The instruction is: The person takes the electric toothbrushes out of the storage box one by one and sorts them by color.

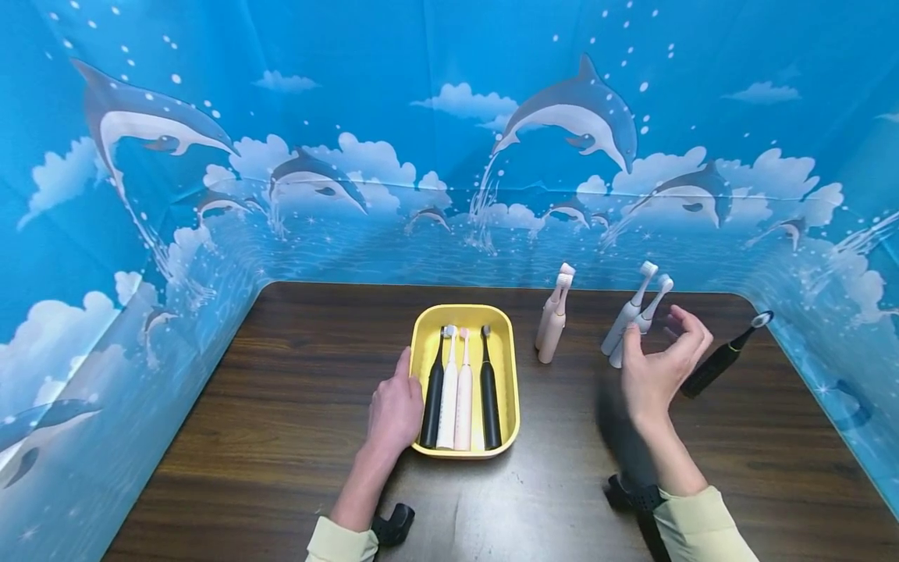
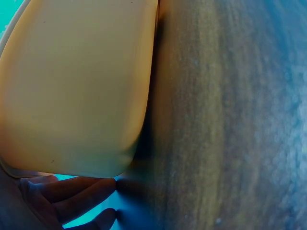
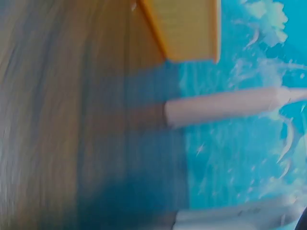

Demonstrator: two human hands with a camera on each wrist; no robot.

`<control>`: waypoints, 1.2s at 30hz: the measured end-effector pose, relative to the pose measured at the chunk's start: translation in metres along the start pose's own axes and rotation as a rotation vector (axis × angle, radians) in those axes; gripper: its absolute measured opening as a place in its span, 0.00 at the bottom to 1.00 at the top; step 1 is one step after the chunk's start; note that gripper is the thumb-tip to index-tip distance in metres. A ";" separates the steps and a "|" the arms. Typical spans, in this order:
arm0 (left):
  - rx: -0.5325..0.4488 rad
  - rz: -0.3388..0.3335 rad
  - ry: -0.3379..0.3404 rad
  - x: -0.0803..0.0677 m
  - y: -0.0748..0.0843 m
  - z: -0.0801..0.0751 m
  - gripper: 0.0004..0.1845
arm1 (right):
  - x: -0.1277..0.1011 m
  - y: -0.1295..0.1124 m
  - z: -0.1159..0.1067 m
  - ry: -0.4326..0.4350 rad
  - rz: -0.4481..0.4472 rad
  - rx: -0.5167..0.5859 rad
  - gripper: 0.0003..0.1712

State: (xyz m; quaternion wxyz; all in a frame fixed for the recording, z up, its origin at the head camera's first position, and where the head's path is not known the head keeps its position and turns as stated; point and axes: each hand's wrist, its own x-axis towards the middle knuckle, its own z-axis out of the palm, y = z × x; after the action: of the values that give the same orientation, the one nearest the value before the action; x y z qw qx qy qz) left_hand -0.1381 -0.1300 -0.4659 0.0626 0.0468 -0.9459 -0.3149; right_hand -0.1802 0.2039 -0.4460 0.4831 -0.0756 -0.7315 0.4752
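Observation:
My left hand (image 1: 396,410) holds the left rim of a yellow tray (image 1: 515,375); its fingers show along the tray's outer wall in the left wrist view. In the tray lie a white electric toothbrush (image 1: 448,398), a pink one (image 1: 463,402), and two black ones, at left (image 1: 433,398) and right (image 1: 489,398). My right hand (image 1: 660,378), thumb and fingers spread apart, is close to two upright grey toothbrushes, the rear one (image 1: 624,321) and the front one (image 1: 644,316). Its thumb overlaps the front one in the head view.
Two pale pink toothbrushes (image 1: 552,332) stand upright between the tray and the grey pair. A black toothbrush (image 1: 716,365) stands right of my right hand. Dolphin-print cloth (image 1: 393,86) borders the dark wooden table (image 1: 281,437) at the back and sides.

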 end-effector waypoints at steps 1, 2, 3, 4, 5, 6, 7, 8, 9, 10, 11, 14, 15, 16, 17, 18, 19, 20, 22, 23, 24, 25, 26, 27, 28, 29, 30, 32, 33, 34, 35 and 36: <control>-0.001 0.000 0.001 0.000 0.000 0.000 0.28 | -0.002 -0.005 0.001 0.017 -0.024 0.015 0.26; -0.002 -0.001 0.002 0.000 0.000 0.000 0.28 | -0.004 -0.011 0.003 0.030 -0.045 0.030 0.25; -0.003 -0.002 0.002 0.000 0.000 0.000 0.28 | -0.007 -0.016 0.004 0.028 -0.065 0.047 0.24; -0.004 -0.002 0.003 0.000 0.000 0.000 0.28 | -0.011 -0.022 0.006 0.022 -0.081 0.066 0.23; -0.003 -0.003 0.002 0.001 0.000 0.000 0.28 | -0.017 -0.028 0.008 0.005 -0.087 0.088 0.23; -0.003 -0.003 0.000 0.000 0.000 0.000 0.28 | -0.023 -0.034 0.009 -0.022 -0.081 0.128 0.23; -0.004 -0.007 -0.002 0.000 0.000 0.000 0.28 | -0.029 -0.040 0.011 -0.063 -0.063 0.171 0.23; -0.004 -0.005 -0.001 0.000 0.000 0.000 0.28 | -0.036 -0.046 0.013 -0.113 -0.037 0.228 0.23; -0.003 -0.003 0.001 0.000 0.000 0.000 0.28 | -0.043 -0.052 0.016 -0.171 -0.006 0.287 0.23; -0.002 -0.004 0.003 0.000 0.000 0.000 0.28 | -0.050 -0.057 0.018 -0.232 0.031 0.349 0.23; -0.002 -0.003 0.006 0.000 0.000 0.000 0.28 | -0.057 -0.061 0.021 -0.299 0.071 0.407 0.24; -0.004 -0.001 0.016 0.000 -0.001 0.000 0.28 | -0.076 -0.072 0.031 -0.492 0.166 0.517 0.26; -0.005 -0.003 0.015 0.000 -0.001 0.000 0.28 | -0.081 -0.074 0.034 -0.555 0.188 0.525 0.28; -0.006 -0.005 0.014 0.000 -0.001 0.001 0.28 | -0.086 -0.076 0.038 -0.616 0.213 0.521 0.29; -0.007 -0.004 0.013 0.000 -0.001 0.001 0.28 | -0.090 -0.078 0.041 -0.674 0.238 0.511 0.30; -0.008 -0.004 0.013 0.000 -0.001 0.001 0.28 | -0.093 -0.080 0.044 -0.726 0.264 0.491 0.31; -0.008 -0.002 0.011 0.000 -0.001 0.001 0.28 | -0.095 -0.081 0.046 -0.776 0.290 0.468 0.33; -0.008 -0.001 0.009 0.000 -0.001 0.001 0.28 | -0.097 -0.082 0.048 -0.819 0.314 0.438 0.34; -0.006 0.001 0.010 0.000 -0.001 0.001 0.28 | -0.098 -0.086 0.052 -0.889 0.350 0.368 0.37; -0.005 0.003 0.013 0.000 -0.001 0.002 0.28 | -0.097 -0.087 0.054 -0.917 0.364 0.336 0.38; -0.005 0.006 0.016 0.000 -0.001 0.002 0.28 | -0.096 -0.089 0.055 -0.939 0.377 0.305 0.40; -0.004 0.005 0.017 0.000 -0.001 0.001 0.28 | -0.095 -0.090 0.057 -0.958 0.385 0.272 0.41; -0.004 0.006 0.019 0.000 -0.001 0.001 0.28 | -0.093 -0.091 0.058 -0.973 0.391 0.237 0.42; -0.003 0.003 0.020 0.000 -0.001 0.001 0.28 | -0.092 -0.093 0.060 -0.989 0.393 0.200 0.43; -0.003 0.003 0.021 0.000 -0.001 0.001 0.28 | -0.091 -0.093 0.061 -1.002 0.390 0.168 0.44; -0.002 0.002 0.022 0.001 -0.001 0.001 0.28 | -0.091 -0.094 0.063 -1.013 0.387 0.133 0.44; -0.002 0.001 0.021 0.001 -0.001 0.001 0.28 | -0.090 -0.095 0.065 -1.022 0.383 0.095 0.45; -0.002 -0.004 0.015 0.001 0.000 0.001 0.28 | -0.090 -0.095 0.069 -1.043 0.372 0.022 0.46; -0.002 -0.005 0.012 0.001 -0.001 0.001 0.28 | -0.090 -0.095 0.071 -1.056 0.370 -0.003 0.46; -0.002 -0.004 0.008 0.001 -0.001 0.001 0.28 | -0.089 -0.096 0.072 -1.072 0.369 -0.024 0.46; -0.002 -0.005 0.003 0.000 -0.001 0.001 0.28 | -0.089 -0.095 0.074 -1.092 0.374 -0.045 0.47; -0.003 -0.003 0.002 0.001 -0.001 0.001 0.28 | -0.089 -0.095 0.076 -1.111 0.377 -0.062 0.47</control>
State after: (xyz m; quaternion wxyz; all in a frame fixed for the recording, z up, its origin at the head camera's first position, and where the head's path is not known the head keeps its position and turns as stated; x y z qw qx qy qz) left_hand -0.1388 -0.1302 -0.4671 0.0633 0.0483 -0.9453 -0.3165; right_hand -0.1600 0.0547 -0.4352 -0.0681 0.0417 -0.8625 0.4998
